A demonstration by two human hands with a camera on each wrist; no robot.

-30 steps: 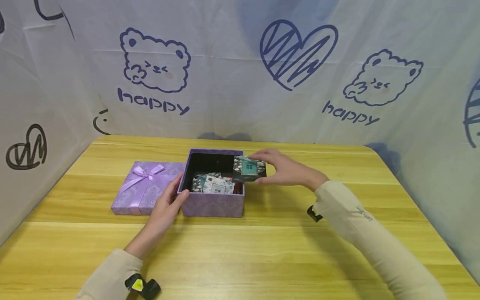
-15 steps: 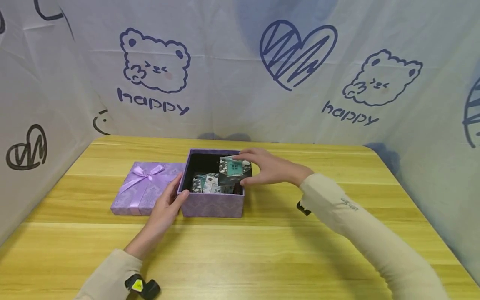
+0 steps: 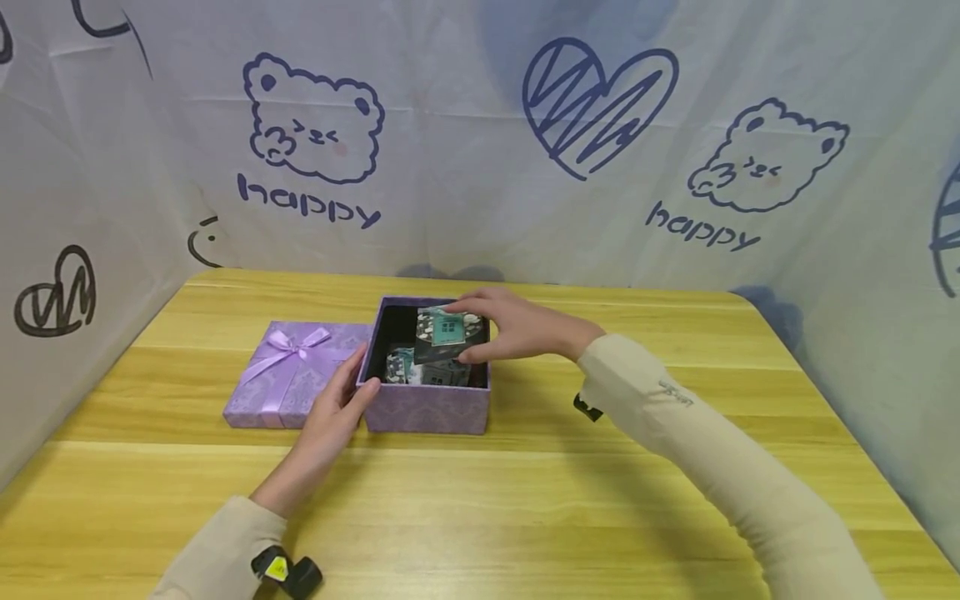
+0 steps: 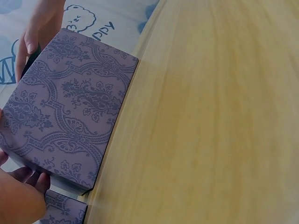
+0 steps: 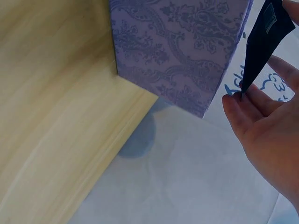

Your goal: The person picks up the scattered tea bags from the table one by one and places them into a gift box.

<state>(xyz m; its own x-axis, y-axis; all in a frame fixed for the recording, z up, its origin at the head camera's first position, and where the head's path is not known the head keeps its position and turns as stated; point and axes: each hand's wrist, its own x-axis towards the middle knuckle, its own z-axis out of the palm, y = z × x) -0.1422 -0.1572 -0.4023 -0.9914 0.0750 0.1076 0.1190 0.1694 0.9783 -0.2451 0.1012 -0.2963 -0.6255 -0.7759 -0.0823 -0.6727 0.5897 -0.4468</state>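
A purple patterned gift box [image 3: 427,410] stands lidless on the table, its inside black. My left hand [image 3: 337,408] grips its left side, with the thumb at the near corner of the rim. Over the box's opening, my right hand [image 3: 517,325] holds a small dark carton [image 3: 447,329] with a floral print and teal label. In the right wrist view, thumb and fingers pinch opposite ends of this dark carton [image 5: 261,42]. Beneath it inside the box lie small printed packs [image 3: 399,365], partly hidden by the carton.
The matching purple lid [image 3: 262,392] with a ribbon bow lies flat on the wooden table [image 3: 480,517], just left of the box and partly behind my left hand. White cloth [image 3: 465,167] with bear and heart drawings hangs behind the table and at both sides.
My right hand has carried the carton leftward from the box's right rim to over the middle of its opening, covering more of the packs. The left hand stays on the box.
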